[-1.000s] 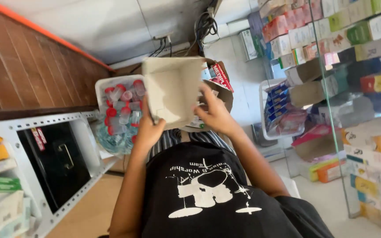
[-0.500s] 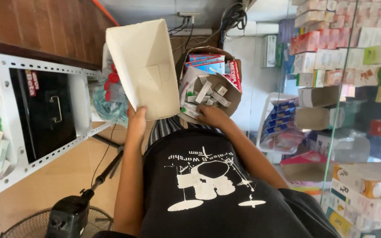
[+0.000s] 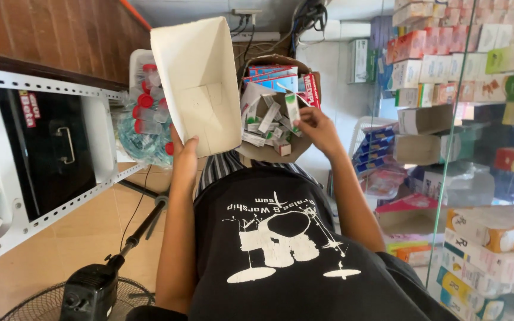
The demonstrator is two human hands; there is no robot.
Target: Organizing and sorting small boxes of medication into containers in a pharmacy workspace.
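Nearest the camera is the person's black printed t-shirt (image 3: pixel 281 238), with both forearms reaching away from it. Below the left arm stands a floor fan (image 3: pixel 84 291) on its pole (only its motor housing and part of the grille show).

The left hand (image 3: pixel 184 156) grips the near end of an empty white carton (image 3: pixel 200 83), thumb wrapped over its lower edge, fingers hidden behind it. The carton's long axis runs up and away from that hand, its open side facing the camera.

Just right of the carton, the right hand (image 3: pixel 319 128) pinches 1 small green-and-white packet (image 3: pixel 293 112) between thumb and fingertips. The packet is held upright over a brown cardboard box (image 3: pixel 292 151) that rests on the striped lap, filled with a loose heap of similar small packets (image 3: pixel 266 122). So the box lies directly beneath the right hand and touches the carton's right side; the right hand is the nearer one to it.

Beyond the left hand sits a clear tub of red-capped bottles (image 3: pixel 144 107). Further left is a white metal rack (image 3: pixel 43 160); right of the right hand, glass-fronted shelves of coloured boxes (image 3: pixel 471 53).
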